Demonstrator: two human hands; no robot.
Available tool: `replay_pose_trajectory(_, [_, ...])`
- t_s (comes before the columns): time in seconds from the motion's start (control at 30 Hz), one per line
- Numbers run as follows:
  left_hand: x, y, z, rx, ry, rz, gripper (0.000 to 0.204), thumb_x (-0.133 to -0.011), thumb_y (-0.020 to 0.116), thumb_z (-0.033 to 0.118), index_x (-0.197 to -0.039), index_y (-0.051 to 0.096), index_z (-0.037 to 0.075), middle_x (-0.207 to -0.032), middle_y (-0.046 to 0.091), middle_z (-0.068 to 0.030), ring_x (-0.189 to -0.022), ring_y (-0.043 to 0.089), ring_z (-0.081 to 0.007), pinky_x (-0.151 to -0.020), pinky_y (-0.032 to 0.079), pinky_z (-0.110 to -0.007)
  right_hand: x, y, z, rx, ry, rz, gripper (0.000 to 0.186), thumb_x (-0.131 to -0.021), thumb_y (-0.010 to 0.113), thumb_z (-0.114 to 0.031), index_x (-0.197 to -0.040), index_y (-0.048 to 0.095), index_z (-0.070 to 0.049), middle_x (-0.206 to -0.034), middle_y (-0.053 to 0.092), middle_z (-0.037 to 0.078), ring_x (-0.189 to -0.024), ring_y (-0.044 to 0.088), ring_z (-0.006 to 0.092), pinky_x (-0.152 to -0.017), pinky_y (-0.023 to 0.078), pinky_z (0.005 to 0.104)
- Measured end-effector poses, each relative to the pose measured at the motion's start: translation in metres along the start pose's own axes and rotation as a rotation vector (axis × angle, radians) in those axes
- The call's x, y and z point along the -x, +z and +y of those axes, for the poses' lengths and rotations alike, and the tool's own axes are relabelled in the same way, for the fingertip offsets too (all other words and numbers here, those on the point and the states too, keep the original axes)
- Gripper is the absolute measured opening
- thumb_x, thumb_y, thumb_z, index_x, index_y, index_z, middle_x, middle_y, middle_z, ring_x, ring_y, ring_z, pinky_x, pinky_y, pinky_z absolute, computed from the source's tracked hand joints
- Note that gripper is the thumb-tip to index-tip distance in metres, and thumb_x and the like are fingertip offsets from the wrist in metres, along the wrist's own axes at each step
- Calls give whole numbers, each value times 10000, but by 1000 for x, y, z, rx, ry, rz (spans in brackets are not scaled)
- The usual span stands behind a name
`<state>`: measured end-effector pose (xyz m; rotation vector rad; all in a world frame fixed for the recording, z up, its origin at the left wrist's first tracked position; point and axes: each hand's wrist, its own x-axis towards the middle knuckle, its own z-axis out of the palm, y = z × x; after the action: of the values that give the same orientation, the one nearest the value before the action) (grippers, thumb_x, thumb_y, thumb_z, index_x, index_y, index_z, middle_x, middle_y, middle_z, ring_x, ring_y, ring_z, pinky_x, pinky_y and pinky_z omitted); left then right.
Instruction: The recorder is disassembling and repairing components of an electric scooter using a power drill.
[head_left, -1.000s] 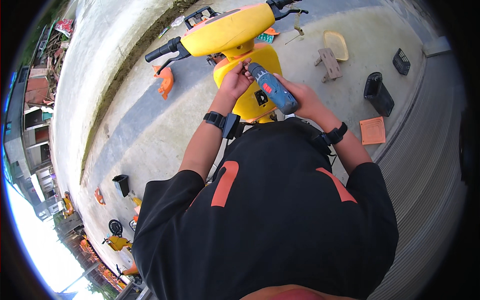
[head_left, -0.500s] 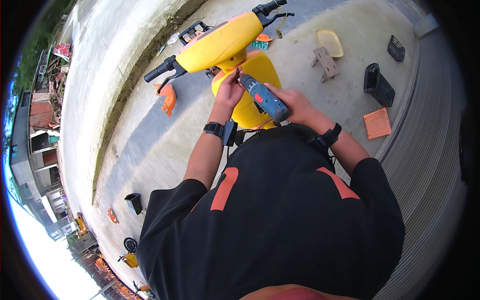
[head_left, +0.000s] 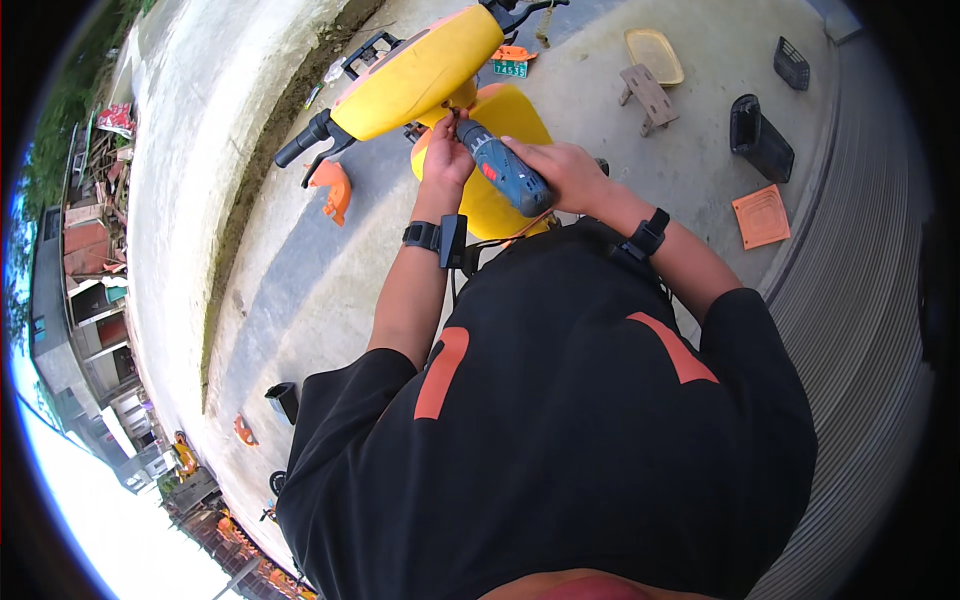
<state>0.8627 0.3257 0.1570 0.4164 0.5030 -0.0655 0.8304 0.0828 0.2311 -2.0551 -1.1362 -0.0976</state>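
Note:
My right hand (head_left: 568,178) is wrapped round a blue cordless drill (head_left: 508,173), whose front end points up and left at the neck of a yellow scooter. My left hand (head_left: 446,160) is at the drill's tip, its fingers closed together just under the yellow handlebar cover (head_left: 425,75). Whatever those fingers hold is too small and partly hidden to name. Below the neck, the scooter's yellow front panel (head_left: 490,205) shows behind both hands. A black grip (head_left: 302,140) with its brake lever sticks out at the left end of the handlebar.
Right of the scooter are a small wooden stool (head_left: 650,97), a yellow tray (head_left: 655,56), a black basket (head_left: 760,140), a black crate (head_left: 791,63) and an orange square panel (head_left: 761,217). An orange curved part (head_left: 333,190) lies left. A ribbed shutter (head_left: 860,330) borders the right side.
Both hands and the drill have moved slightly forward, closer to the scooter's neck under the handlebar cover. The whole view has shifted a little.

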Motion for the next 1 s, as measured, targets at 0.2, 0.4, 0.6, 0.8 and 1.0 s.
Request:
replay_pose_trajectory(0.2, [2,0,-5,75,-54,27,229,-965,536,226,-1052,590,21,-940,669,-92,-895,624,-236,-866,501,-383,0,2,8,59,-25,-6,794,-685,730,-152,-1399,402,-40,-972,656,147,-819,633,338,-727,500,416])
replay_pose_trajectory(0.4, [1,0,-2,151,-57,31,253,-969,534,248,-1052,602,19,-940,673,-95,-880,627,-233,-854,508,-369,0,3,9,37,-14,7,784,-688,709,-124,-1401,392,-47,-944,650,149,-814,632,342,-713,500,427])
replay_pose_trajectory(0.6, [10,10,-7,40,-51,-18,225,-977,511,235,-1050,591,38,-936,657,-74,-923,614,-225,-889,492,-384,-2,4,13,36,2,1,776,-696,704,-125,-1403,392,-53,-934,650,149,-789,633,342,-696,501,427])
replay_pose_trajectory(0.8, [-3,1,-2,71,-39,28,242,-965,540,236,-1053,594,16,-927,663,-94,-878,627,-227,-840,518,-361,-6,5,15,56,12,-18,760,-712,703,-149,-1403,401,-53,-937,654,140,-768,632,336,-688,500,423])
replay_pose_trajectory(1.0, [-11,-6,1,112,-19,-6,254,-966,539,244,-1071,577,15,-935,658,-108,-870,627,-231,-822,525,-359,-8,7,11,60,28,-14,754,-713,697,-148,-1402,403,-60,-936,654,134,-777,634,331,-693,500,422])
